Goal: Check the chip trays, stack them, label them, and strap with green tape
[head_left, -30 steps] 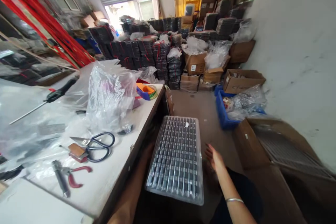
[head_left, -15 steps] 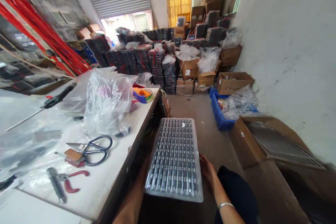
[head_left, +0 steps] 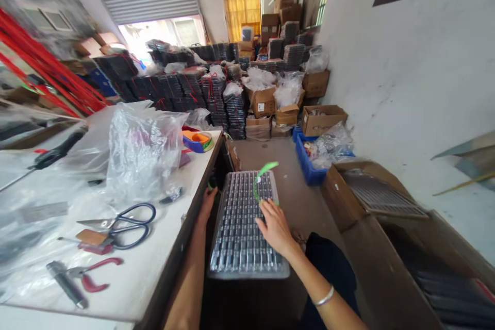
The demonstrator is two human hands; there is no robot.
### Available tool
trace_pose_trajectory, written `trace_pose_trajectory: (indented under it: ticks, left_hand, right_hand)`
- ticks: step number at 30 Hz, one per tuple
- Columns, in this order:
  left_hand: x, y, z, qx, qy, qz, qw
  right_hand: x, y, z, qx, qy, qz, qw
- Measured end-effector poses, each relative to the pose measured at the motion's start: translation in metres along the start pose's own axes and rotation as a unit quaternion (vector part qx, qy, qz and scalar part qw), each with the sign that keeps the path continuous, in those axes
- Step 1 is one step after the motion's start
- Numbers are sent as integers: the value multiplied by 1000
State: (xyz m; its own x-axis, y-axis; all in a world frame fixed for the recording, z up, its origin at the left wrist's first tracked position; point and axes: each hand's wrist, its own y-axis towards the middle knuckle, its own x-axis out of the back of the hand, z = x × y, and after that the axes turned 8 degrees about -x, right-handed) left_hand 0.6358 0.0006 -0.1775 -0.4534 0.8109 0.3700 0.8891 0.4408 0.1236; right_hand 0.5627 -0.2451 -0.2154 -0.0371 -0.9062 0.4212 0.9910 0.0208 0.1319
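A clear plastic tray point(head_left: 247, 232) with rows of small dark parts lies low in front of me, beside the white workbench. Over its right half, my right hand point(head_left: 275, 227) pinches a thin green strap point(head_left: 265, 169), whose loose end curls up above the tray. At the tray's left edge, close under the bench, my left hand point(head_left: 208, 206) has its fingers closed. A small bit of green shows at those fingertips, seemingly the same strap. Whether the strap runs beneath the tray is hidden.
On the workbench point(head_left: 154, 258) lie scissors point(head_left: 135, 221), red-handled pliers point(head_left: 95, 273), a screwdriver point(head_left: 58, 152), tape rolls point(head_left: 199, 140) and plastic bags point(head_left: 143, 149). To the right stand a blue crate point(head_left: 311, 165) and open cardboard boxes point(head_left: 340, 196). Bundled tray stacks point(head_left: 214, 98) line the back.
My right hand has moved from beside the tray to above it, bringing up the green strap. My left hand has come into view at the left edge. The view has turned slightly right.
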Motion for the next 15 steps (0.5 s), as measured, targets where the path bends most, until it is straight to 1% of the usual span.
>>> trace_pose_trajectory:
  ticks: [1,3,6,9,11,13,15]
  left_hand:
    - [-2,-1,-4,-6,3,8,1000]
    - [-7,-6,-16,-26,11,28,999]
    - [-21,-11,-44,-72,25,53,996]
    - [-35,-7,-90,-117,34,82,989]
    - [-38,-3,-126,-142,35,95,985]
    - [-34,-4,-156,-165,35,96,981]
    - [-24,-12,-174,-178,32,87,980]
  right_hand:
    - [-5,-5,9,21,-39,13,999]
    - [-13,-12,19,44,-108,26,993]
    - [-15,-15,21,58,-186,36,980]
    - [-13,-13,19,68,-231,42,970]
    - [-13,-13,18,71,-242,42,967]
    - [-14,-14,19,71,-238,39,968]
    - [-15,-15,21,68,-222,32,972]
